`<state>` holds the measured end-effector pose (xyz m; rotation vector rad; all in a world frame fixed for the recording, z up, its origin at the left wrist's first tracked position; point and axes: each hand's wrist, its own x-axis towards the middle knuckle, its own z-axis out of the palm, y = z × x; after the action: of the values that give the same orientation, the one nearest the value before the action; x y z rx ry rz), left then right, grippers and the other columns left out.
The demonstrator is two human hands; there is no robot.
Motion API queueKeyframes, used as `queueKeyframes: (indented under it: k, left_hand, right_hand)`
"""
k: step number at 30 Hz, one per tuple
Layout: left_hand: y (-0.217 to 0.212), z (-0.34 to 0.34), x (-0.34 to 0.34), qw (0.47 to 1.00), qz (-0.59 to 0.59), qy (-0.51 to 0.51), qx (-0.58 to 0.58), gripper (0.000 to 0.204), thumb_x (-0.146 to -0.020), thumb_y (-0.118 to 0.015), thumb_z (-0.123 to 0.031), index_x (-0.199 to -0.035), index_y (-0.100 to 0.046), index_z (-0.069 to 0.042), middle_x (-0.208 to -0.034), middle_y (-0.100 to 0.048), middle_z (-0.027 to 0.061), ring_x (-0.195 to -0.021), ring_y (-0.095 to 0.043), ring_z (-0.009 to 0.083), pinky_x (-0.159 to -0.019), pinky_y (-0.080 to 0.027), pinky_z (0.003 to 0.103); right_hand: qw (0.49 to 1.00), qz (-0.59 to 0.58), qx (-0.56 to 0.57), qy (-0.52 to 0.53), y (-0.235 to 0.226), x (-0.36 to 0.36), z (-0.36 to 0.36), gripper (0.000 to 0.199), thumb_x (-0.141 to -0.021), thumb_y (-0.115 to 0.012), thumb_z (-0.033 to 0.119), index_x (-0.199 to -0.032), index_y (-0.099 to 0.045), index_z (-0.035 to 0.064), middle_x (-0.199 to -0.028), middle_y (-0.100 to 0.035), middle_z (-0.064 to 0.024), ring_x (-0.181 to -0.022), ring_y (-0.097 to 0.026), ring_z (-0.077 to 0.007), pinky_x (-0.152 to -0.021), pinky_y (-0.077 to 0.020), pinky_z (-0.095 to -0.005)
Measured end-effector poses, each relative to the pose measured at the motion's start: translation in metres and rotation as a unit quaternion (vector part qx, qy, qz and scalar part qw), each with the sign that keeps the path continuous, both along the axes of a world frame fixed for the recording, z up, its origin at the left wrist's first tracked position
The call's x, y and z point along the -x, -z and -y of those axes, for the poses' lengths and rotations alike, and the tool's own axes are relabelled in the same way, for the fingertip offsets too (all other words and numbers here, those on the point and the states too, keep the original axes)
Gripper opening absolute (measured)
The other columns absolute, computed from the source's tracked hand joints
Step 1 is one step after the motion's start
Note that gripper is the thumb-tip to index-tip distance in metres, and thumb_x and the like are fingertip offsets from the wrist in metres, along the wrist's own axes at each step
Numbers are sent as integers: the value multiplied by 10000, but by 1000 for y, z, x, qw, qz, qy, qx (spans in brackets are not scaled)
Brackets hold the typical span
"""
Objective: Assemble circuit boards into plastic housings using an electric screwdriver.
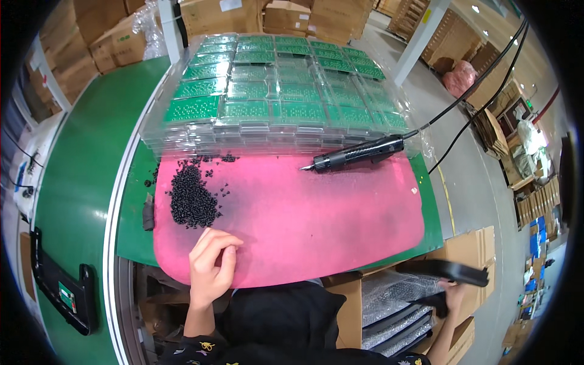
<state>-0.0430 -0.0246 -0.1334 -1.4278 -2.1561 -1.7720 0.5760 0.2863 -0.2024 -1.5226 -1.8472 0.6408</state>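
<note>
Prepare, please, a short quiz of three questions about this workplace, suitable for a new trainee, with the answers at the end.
1. Which hand holds the long black part?

2. True or false: the tip of the black power screwdriver points toward the picture's left.

3. What do the clear trays contain?
a) wooden blocks
b) green circuit boards
c) glass bottles

Key:
1. The right hand.
2. True.
3. b

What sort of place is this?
Probably a factory's electronics assembly area: there's a corded electric screwdriver, a pile of small black screw-like parts, and stacked clear trays of green circuit boards.
</note>
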Motion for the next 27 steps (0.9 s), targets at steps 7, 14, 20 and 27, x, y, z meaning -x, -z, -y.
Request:
queueKeyframes:
  k: [7,14,20,27]
  left_hand:
    - [2,-6,0,998,-60,17,25,143,-763,-636,80,-874,-665,-5,-820,-646,113,-736,-614,278,-656,-489,358]
    - [0,-8,0,993,-99,11,71,142,-767,-659,50,-892,-669,-17,-836,-651,110,-782,-621,286,-687,-490,366]
    - [0,-10,-7,993,-98,-8,69,150,-781,-670,43,-917,-676,-18,-848,-659,110,-777,-622,284,-682,-493,361]
    - [1,1,6,995,-34,90,19,300,-802,-704,-60,-1097,-669,-21,-1003,-658,124,-872,-625,278,-757,-505,359]
  right_hand:
    - [999,40,-36,-4,-88,86,39,497,-704,-806,-61,-1142,-572,-43,-938,-707,-106,-862,-672,-182,-796,-541,-323]
    - [942,60,-328,-41,-131,136,48,270,-843,-762,13,-1092,-663,-26,-1078,-705,-79,-913,-664,-175,-835,-533,-332]
    - [799,292,-256,-459,-140,316,70,112,-811,-635,89,-826,-525,74,-745,-528,-99,-587,-576,-251,-529,-463,-370]
    - [615,296,-340,-647,-120,417,108,140,-774,-633,176,-843,-521,129,-749,-457,-13,-625,-592,-129,-521,-491,-287]
